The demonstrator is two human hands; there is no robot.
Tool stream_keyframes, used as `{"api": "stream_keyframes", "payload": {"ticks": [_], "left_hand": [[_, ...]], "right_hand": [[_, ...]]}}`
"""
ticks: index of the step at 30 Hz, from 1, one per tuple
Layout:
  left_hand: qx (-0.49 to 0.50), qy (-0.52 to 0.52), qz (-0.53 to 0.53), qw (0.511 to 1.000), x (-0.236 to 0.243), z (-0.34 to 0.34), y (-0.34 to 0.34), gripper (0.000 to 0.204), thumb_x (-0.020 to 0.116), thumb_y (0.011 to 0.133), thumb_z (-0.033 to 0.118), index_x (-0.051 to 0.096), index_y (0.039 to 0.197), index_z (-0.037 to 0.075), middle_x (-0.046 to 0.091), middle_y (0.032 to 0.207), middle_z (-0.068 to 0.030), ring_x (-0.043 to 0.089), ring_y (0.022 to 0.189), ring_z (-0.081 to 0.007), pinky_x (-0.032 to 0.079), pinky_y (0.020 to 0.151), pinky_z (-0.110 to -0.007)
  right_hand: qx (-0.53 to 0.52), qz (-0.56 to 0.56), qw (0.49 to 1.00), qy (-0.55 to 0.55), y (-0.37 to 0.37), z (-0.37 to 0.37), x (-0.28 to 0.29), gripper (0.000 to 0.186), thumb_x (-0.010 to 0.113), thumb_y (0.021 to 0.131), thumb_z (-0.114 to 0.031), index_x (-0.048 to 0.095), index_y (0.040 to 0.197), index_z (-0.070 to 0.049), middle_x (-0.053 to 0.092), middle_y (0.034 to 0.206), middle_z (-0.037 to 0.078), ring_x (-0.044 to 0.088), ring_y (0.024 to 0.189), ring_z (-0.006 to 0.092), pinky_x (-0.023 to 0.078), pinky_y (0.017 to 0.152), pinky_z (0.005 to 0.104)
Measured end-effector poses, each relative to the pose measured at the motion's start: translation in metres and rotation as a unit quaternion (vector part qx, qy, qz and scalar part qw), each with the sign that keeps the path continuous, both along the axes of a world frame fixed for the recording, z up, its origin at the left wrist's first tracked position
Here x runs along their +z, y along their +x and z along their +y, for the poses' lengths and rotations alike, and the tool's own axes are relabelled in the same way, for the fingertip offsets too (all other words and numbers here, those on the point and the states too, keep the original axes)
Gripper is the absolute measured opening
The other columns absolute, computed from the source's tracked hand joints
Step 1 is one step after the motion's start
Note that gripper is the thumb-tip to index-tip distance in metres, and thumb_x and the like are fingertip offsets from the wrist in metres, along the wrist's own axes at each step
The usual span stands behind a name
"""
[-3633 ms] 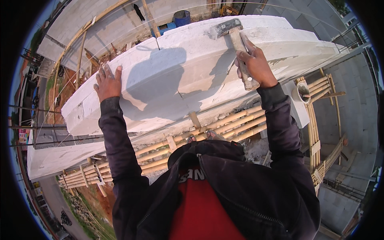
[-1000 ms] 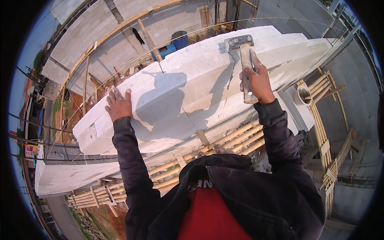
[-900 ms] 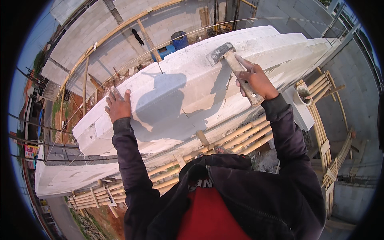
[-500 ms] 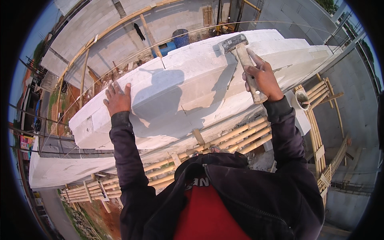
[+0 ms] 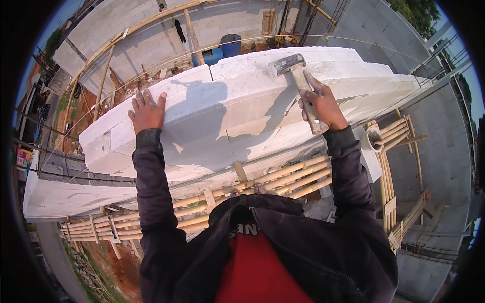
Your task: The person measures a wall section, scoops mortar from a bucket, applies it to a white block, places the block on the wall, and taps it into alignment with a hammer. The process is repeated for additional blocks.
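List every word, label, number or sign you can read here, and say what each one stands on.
Red shirt: pale letters, partly covered by the dark jacket; the full word cannot be read, so I leave it unquoted.
Colourful panel at the far left rim: any text is too small to read.
Hammer in the right hand: no lettering can be made out.

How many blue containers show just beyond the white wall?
2: an upright blue drum, and a lower blue container just left of it, partly hidden. More may sit behind the wall.
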State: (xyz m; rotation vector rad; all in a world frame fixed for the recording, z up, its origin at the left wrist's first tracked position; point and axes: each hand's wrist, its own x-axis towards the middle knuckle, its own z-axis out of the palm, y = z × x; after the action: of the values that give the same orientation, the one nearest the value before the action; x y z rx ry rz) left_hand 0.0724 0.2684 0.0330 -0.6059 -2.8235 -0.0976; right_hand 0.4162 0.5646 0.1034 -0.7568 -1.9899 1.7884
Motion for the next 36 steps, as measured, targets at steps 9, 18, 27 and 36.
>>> {"api": "stream_keyframes", "payload": {"ticks": [9, 18, 27, 36], "left_hand": [[0.003, 0.007, -0.016, 1.000, 0.001, 0.001, 0.002, 0.081, 0.032, 0.097, 0.068, 0.035, 0.153, 0.009, 0.028, 0.161, -0.0168, 0.025, 0.149, -0.0370, 0.019, 0.118, -0.059], [0.006, -0.001, -0.008, 1.000, 0.003, 0.002, 0.002, 0.081, 0.030, 0.098, 0.069, 0.035, 0.154, 0.010, 0.029, 0.161, -0.0161, 0.024, 0.149, -0.0362, 0.020, 0.117, -0.059], [0.010, -0.002, -0.008, 1.000, 0.001, 0.005, 0.005, 0.082, 0.029, 0.097, 0.069, 0.034, 0.154, 0.011, 0.029, 0.161, -0.0162, 0.026, 0.148, -0.0356, 0.021, 0.117, -0.058], [-0.017, 0.004, -0.002, 1.000, 0.001, -0.002, -0.010, 0.082, 0.036, 0.097, 0.068, 0.034, 0.154, 0.009, 0.029, 0.160, -0.0176, 0.026, 0.148, -0.0381, 0.023, 0.115, -0.061]], "right_hand": [[-0.044, 0.023, 0.997, 0.058, -0.005, 0.003, 0.001, 0.068, 0.053, 0.090, -0.003, 0.030, 0.153, 0.003, 0.060, 0.070, 0.012, 0.057, 0.048, 0.0195, 0.048, 0.044, 0.0340], [-0.052, 0.041, 0.998, -0.013, -0.012, -0.004, -0.001, 0.070, 0.052, 0.091, -0.002, 0.025, 0.155, 0.001, 0.060, 0.074, 0.011, 0.058, 0.052, 0.0189, 0.050, 0.045, 0.0326], [-0.114, 0.096, 0.987, 0.061, -0.011, -0.010, 0.008, 0.065, 0.053, 0.092, -0.005, 0.032, 0.153, 0.000, 0.060, 0.074, 0.010, 0.058, 0.054, 0.0170, 0.049, 0.045, 0.0311], [-0.107, 0.203, 0.965, -0.126, 0.015, -0.054, -0.038, 0.057, 0.065, 0.090, -0.007, 0.042, 0.141, 0.004, 0.060, 0.074, 0.008, 0.059, 0.052, 0.0163, 0.049, 0.047, 0.0299]]}}
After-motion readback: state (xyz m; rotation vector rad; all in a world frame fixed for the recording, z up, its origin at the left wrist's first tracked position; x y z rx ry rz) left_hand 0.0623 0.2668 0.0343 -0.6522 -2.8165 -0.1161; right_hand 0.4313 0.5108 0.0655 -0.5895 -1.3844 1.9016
